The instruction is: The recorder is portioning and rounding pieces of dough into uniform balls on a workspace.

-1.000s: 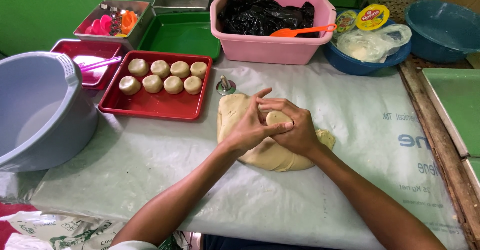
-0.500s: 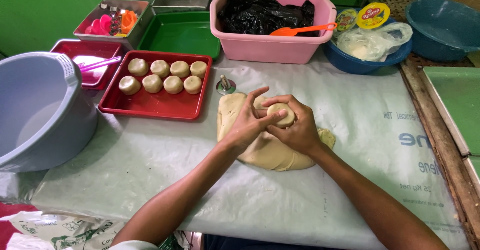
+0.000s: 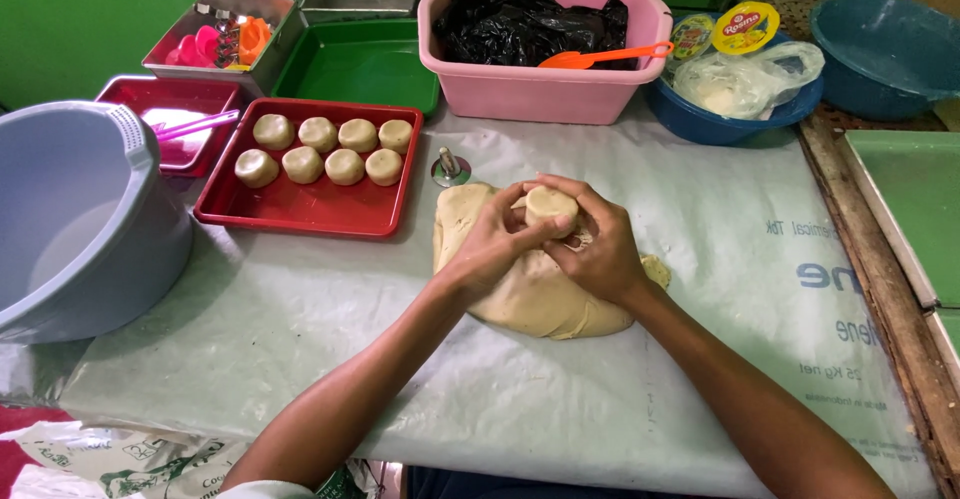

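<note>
Both hands meet over a big flat slab of beige dough (image 3: pixel 530 294) lying on the plastic-covered table. My left hand (image 3: pixel 490 239) and my right hand (image 3: pixel 598 244) together cup a small round dough piece (image 3: pixel 551 205), with its smooth top showing between the fingers. To the left stands a red tray (image 3: pixel 300 209) carrying several shaped dough rounds (image 3: pixel 320 149) in two rows. A small metal cutter (image 3: pixel 450 167) stands just behind the slab.
A pale blue bucket (image 3: pixel 80 219) sits at the left edge. Behind are a pink tub (image 3: pixel 545 94) with black plastic and an orange spatula, a green tray (image 3: pixel 350 64), a blue bowl (image 3: pixel 730 124) with bags, a teal basin (image 3: pixel 885 54), and green trays (image 3: pixel 910 209) at right.
The hands lifted slightly and opened around the dough piece, so its round top now shows between the fingers. The slab and tray stayed put.
</note>
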